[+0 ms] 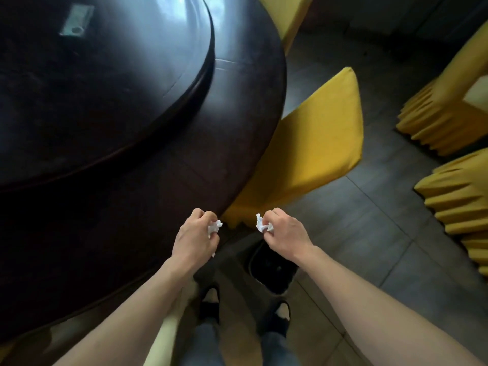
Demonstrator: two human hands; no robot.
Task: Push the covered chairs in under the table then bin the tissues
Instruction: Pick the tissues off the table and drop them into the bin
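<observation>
left hand [194, 237] fingers curl round crumpled tissue [214, 226] | right hand [284, 235] likewise, second tissue [262, 225] | both above black bin [272, 270] | yellow covered chair [303, 154] just beyond bin, tucked at worktop [132, 180] edge

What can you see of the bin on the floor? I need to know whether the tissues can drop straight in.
The bin is a small, dark container with a rounded-square rim, standing upright on the tiled floor just ahead of the person's feet, by the table's edge. Its mouth is open, with no lid visible; the inside is too dark to read. The right hand overlaps its far rim in the picture, hiding part of it. Nothing visibly touches it.
</observation>
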